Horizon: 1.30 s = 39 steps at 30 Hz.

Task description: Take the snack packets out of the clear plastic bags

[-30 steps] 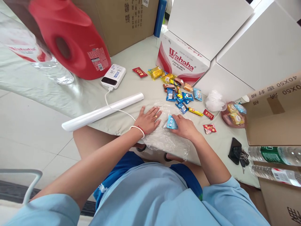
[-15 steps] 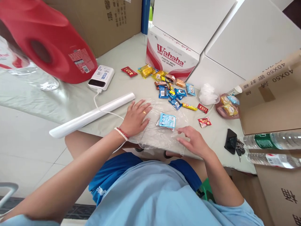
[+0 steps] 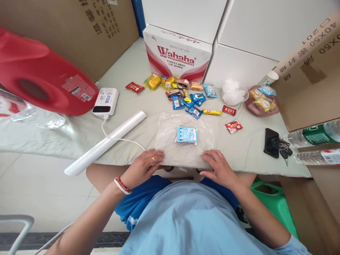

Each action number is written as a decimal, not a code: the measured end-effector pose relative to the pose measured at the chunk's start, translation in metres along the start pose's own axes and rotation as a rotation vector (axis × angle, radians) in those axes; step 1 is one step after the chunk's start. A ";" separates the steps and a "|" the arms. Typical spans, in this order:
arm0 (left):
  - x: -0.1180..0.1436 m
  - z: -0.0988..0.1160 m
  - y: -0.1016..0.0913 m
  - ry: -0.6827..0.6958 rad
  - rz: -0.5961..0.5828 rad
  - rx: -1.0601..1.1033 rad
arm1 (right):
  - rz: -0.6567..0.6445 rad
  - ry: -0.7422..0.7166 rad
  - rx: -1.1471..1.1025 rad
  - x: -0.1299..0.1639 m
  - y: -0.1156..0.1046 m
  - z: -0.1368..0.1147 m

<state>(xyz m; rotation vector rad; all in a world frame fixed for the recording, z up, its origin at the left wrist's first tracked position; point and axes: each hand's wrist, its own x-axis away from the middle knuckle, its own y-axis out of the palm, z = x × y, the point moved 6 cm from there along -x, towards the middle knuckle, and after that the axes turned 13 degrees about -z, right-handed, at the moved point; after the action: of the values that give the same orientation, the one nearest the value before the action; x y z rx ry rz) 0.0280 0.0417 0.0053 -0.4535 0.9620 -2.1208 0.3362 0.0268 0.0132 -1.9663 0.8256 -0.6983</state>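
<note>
A clear plastic bag (image 3: 170, 147) lies spread flat at the near edge of the table, with a light-blue snack packet (image 3: 186, 135) on its middle. My left hand (image 3: 148, 163) touches the bag's near left corner, fingers stretched out and thumb apart. At the near right corner, my right hand (image 3: 219, 168) rests with fingers slightly curved and the thumb separate from them. Neither hand touches the packet. Beyond the bag lies a loose pile of small wrapped snacks, among them blue packets (image 3: 194, 112), a yellow stick packet (image 3: 211, 112) and a red packet (image 3: 233, 126).
A white tube (image 3: 106, 143) and a cabled power bank (image 3: 105, 102) lie left, before a red jug (image 3: 50, 78). A Wahaha carton (image 3: 176, 53) stands behind the snacks. To the right are a snack bowl (image 3: 275, 108), a phone (image 3: 271, 142), keys (image 3: 285, 147) and bottles (image 3: 316, 135).
Both hands have drawn back toward me to the bag's near corners; the left moved most, leaving the bag's left side. The bag looks flatter. The camera view has shifted.
</note>
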 end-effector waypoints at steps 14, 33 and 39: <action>-0.072 -0.029 -0.071 -0.338 0.265 0.299 | 0.097 0.082 -0.283 -0.061 -0.097 0.038; -0.093 0.055 -0.084 -0.238 0.540 -0.339 | 0.008 0.245 0.158 -0.152 -0.107 0.064; -0.143 0.047 -0.006 -0.357 0.071 -0.412 | -0.143 0.040 0.313 -0.224 -0.081 0.037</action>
<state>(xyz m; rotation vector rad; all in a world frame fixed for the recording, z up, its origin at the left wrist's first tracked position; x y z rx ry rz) 0.1461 0.1292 0.0395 -0.9512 1.1792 -1.6960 0.2462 0.2495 0.0318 -1.7432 0.5635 -0.8963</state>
